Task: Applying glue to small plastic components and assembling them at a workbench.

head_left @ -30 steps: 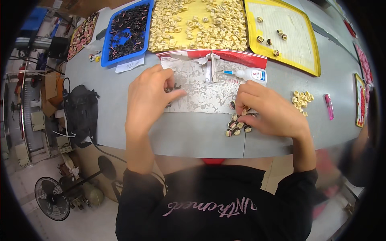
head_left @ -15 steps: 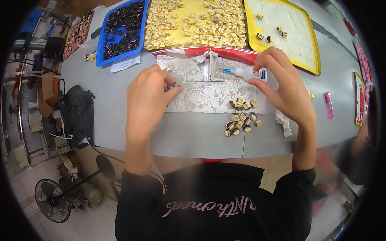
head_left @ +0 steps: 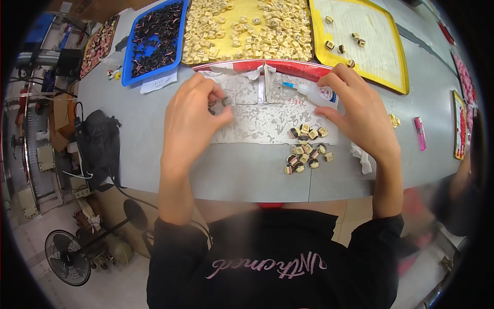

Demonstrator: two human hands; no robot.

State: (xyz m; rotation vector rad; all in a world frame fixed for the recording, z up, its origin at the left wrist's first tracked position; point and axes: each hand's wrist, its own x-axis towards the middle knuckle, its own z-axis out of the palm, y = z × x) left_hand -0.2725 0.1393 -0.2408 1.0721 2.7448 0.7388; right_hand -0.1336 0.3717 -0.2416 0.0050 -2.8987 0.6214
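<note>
Hands at work over a grey bench (head_left: 154, 123). Left hand (head_left: 193, 116) curled above a pale sheet (head_left: 267, 123) laid on the bench, grip clenched with thumb and forefinger pinching a small dark piece (head_left: 225, 101). Right hand (head_left: 360, 110) resting on the sheet's right edge, grip grasping a small white glue bottle (head_left: 314, 92) with a blue nozzle, lying on its side with the nozzle pointing left toward the left hand. Just below the bottle, a loose cluster of small tan-and-dark blocks (head_left: 307, 147), partly on the sheet and partly on bare bench, between the two forearms and nearer the right one. Crumpled white cloth (head_left: 364, 157) just beside the right wrist. Behind the sheet, a red strip (head_left: 288, 67), then a yellow tray (head_left: 247, 28) heaped with beige pieces, a blue tray (head_left: 154, 38) of dark pieces to its left, and a second yellow tray (head_left: 370, 46) to the right carrying only a few blocks. Pink lighter-shaped object (head_left: 420, 133) lying well apart to the right. Black bag (head_left: 98, 147) hanging off the bench's left edge, floor fan (head_left: 67, 257) below it.
</note>
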